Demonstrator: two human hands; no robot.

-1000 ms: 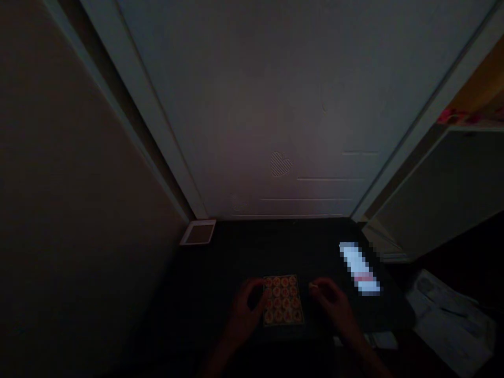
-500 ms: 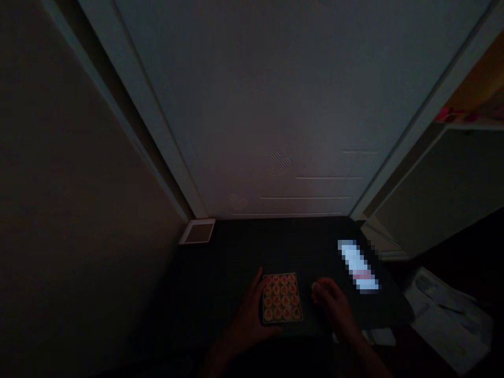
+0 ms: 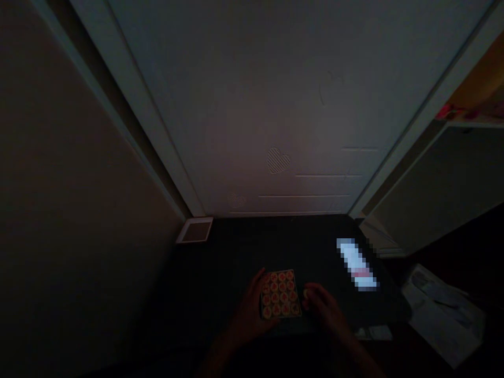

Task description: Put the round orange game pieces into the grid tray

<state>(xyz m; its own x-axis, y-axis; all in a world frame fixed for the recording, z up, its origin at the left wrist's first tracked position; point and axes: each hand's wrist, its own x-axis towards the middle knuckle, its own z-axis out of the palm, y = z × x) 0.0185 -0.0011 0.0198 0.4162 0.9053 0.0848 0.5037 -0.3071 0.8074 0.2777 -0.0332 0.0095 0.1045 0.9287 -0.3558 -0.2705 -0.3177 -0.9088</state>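
A shallow square box (image 3: 297,295) lies on the dark table in the lower middle of the head view. Rows of round, pale game pieces (image 3: 282,287) with red marks fill it; they look like Chinese chess pieces. The piece in the near right corner (image 3: 295,308) bears a darker mark. My left hand (image 3: 249,310) grips the box, its fingers along the left side and its thumb by the near edge. Just right of the box, my right hand (image 3: 323,310) is closed in a pinch on a small round piece (image 3: 306,294), partly hidden by the fingers.
The dark table (image 3: 220,262) meets a pale panel with heart patterns (image 3: 279,160). A white-framed flat item (image 3: 197,231) sits at the far left corner. On the right is a bright, pixelated object (image 3: 357,265). Beyond the table's right edge lies a pale object (image 3: 444,310). Light is dim.
My right hand has moved left, bringing the round piece closer to the box's right edge. My left hand stays on the box. The whole view has shifted slightly.
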